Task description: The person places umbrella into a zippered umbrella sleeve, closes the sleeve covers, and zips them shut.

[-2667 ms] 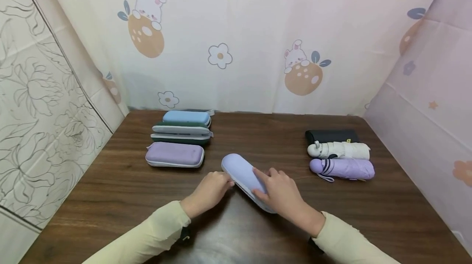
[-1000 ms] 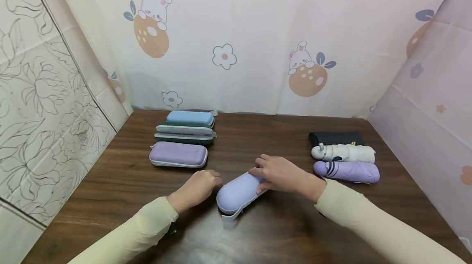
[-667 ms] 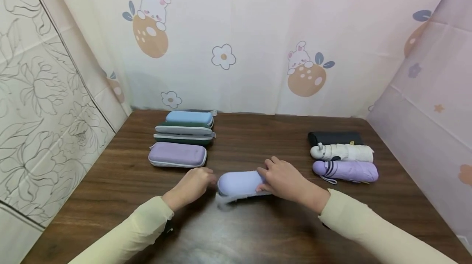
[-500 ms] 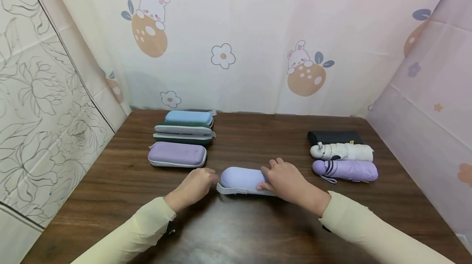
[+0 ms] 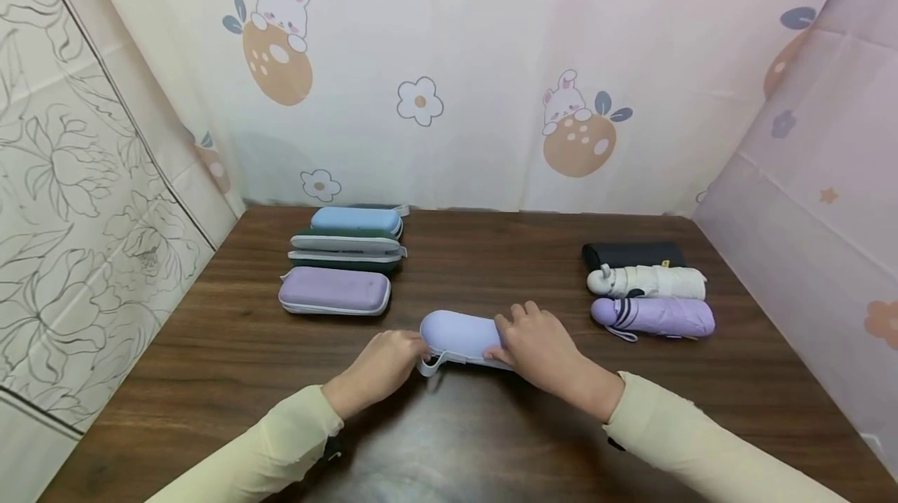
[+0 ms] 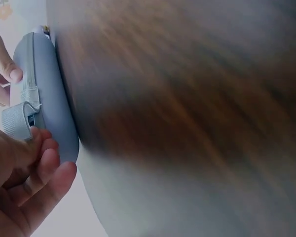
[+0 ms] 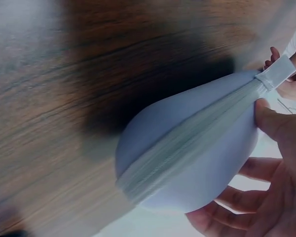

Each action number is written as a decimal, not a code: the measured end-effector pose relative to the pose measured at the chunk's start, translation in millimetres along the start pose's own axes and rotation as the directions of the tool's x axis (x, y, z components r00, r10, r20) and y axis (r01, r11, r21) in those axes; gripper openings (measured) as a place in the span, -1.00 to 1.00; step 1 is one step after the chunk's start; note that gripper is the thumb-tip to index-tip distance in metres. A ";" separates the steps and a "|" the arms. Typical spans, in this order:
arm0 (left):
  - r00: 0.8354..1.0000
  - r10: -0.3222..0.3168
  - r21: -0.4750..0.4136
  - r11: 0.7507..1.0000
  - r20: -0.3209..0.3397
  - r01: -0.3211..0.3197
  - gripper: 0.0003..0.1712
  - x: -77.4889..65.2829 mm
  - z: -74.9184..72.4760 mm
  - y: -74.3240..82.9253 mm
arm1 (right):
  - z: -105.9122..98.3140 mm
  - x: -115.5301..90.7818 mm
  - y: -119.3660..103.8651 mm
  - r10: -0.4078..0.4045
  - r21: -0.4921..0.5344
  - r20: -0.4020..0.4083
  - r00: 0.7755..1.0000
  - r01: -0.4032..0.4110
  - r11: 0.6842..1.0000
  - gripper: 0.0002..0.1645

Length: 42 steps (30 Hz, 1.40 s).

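Observation:
A pale lavender zippered hard case (image 5: 459, 335) lies at the middle of the table, its long side running roughly left to right. My right hand (image 5: 540, 347) grips its right end, thumb on the near side and fingers over the far side. At the left end, my left hand (image 5: 386, 366) pinches the zipper pull (image 6: 31, 120) beside a light grey strap loop (image 6: 17, 121). In the right wrist view the grey zipper band (image 7: 187, 143) runs along the case's side. Whether anything lies inside the case is hidden.
To the left lie a purple case (image 5: 335, 290), a dark green case (image 5: 344, 260) gaping open, and a light blue case (image 5: 354, 218). At the right are a purple folded umbrella (image 5: 662, 317), a white one (image 5: 662, 282) and a black pouch-like item (image 5: 634, 255).
The lavender case has been turned from a slant to lie nearly straight across. My left hand, which was beside its left end, now takes hold of the zipper pull. My right hand keeps its grip.

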<state>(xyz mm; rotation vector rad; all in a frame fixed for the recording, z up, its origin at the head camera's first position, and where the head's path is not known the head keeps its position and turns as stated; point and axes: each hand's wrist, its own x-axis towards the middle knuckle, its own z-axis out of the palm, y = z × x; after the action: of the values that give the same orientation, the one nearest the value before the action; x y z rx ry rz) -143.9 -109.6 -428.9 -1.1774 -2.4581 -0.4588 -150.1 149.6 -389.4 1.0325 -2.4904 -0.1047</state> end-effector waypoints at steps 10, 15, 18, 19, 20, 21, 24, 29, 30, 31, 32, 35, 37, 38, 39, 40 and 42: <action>0.998 -0.051 -0.031 0.998 0.037 0.052 -0.93 1.7 -13.1 -8.1 | 0.5 -6.8 11.0 0.016 0.113 0.129 0.991 -0.031 0.993 -0.36; 0.983 -0.162 -0.248 0.952 0.086 0.178 -0.75 6.5 -16.2 -19.6 | -4.0 -19.1 29.8 0.030 0.303 0.270 0.963 -0.114 0.946 -0.28; 0.969 -0.196 -0.417 0.876 0.154 0.243 -0.51 10.0 -12.8 -26.6 | -5.2 -29.6 42.8 0.031 0.423 0.346 0.938 -0.185 0.887 -0.21; 0.964 -0.197 -0.463 0.848 0.177 0.258 -0.43 11.3 -11.2 -28.6 | -5.3 -33.3 46.2 0.030 0.454 0.362 0.932 -0.204 0.867 -0.19; 0.960 -0.195 -0.510 0.815 0.203 0.274 -0.37 12.4 -9.5 -30.4 | -5.2 -36.8 49.0 0.027 0.484 0.374 0.927 -0.220 0.847 -0.17; 0.956 -0.190 -0.544 0.789 0.225 0.285 -0.31 13.2 -7.5 -32.2 | -4.7 -40.1 51.1 0.025 0.513 0.379 0.925 -0.233 0.826 -0.16; 0.947 -0.159 -0.619 0.724 0.279 0.304 -0.20 14.9 -3.0 -35.9 | -1.2 -48.7 54.8 0.022 0.568 0.349 0.937 -0.230 0.791 -0.13; 0.945 -0.108 -0.630 0.722 0.309 0.288 -0.18 15.7 -0.7 -36.7 | 7.8 -54.3 55.8 0.022 0.615 0.224 0.974 -0.159 0.772 -0.14; 0.945 -0.107 -0.620 0.731 0.309 0.285 -0.18 15.8 -0.9 -36.2 | 9.0 -54.1 56.0 0.026 0.621 0.211 0.977 -0.155 0.769 -0.14; 0.947 -0.103 -0.611 0.741 0.303 0.277 -0.18 16.3 -1.0 -35.7 | 9.6 -53.4 56.5 0.028 0.627 0.203 0.979 -0.152 0.764 -0.15; 0.948 -0.104 -0.602 0.751 0.299 0.273 -0.19 17.1 -1.1 -35.3 | 9.5 -52.6 57.2 0.031 0.632 0.204 0.978 -0.156 0.759 -0.16; 0.948 -0.105 -0.576 0.773 0.299 0.267 -0.21 19.7 -1.5 -34.9 | 6.8 -48.5 61.4 0.038 0.643 0.230 0.972 -0.181 0.744 -0.18; 0.948 -0.101 -0.566 0.781 0.302 0.263 -0.22 22.2 -2.9 -36.0 | 5.0 -44.7 65.2 0.033 0.654 0.234 0.972 -0.182 0.734 -0.20; 0.947 -0.102 -0.561 0.784 0.306 0.265 -0.23 23.8 -4.3 -36.6 | 4.0 -42.9 67.5 0.035 0.659 0.235 0.971 -0.186 0.729 -0.20; 0.947 -0.101 -0.561 0.784 0.306 0.265 -0.23 25.7 -5.8 -37.6 | 3.4 -40.8 70.1 0.038 0.661 0.229 0.973 -0.184 0.728 -0.20; 0.946 -0.106 -0.564 0.780 0.308 0.271 -0.23 28.2 -8.0 -38.6 | 2.9 -38.4 72.8 0.042 0.671 0.227 0.973 -0.187 0.718 -0.20; 0.947 -0.116 -0.568 0.776 0.299 0.274 -0.24 33.7 -13.0 -41.4 | 1.8 -33.1 78.2 0.062 0.693 0.220 0.974 -0.201 0.692 -0.21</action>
<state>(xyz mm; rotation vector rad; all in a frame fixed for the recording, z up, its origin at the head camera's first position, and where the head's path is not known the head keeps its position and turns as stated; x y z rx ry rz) -193.8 -117.5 -407.1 -1.2599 -2.7596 -1.3194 -181.5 228.4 -385.0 1.1421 -2.8195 0.9389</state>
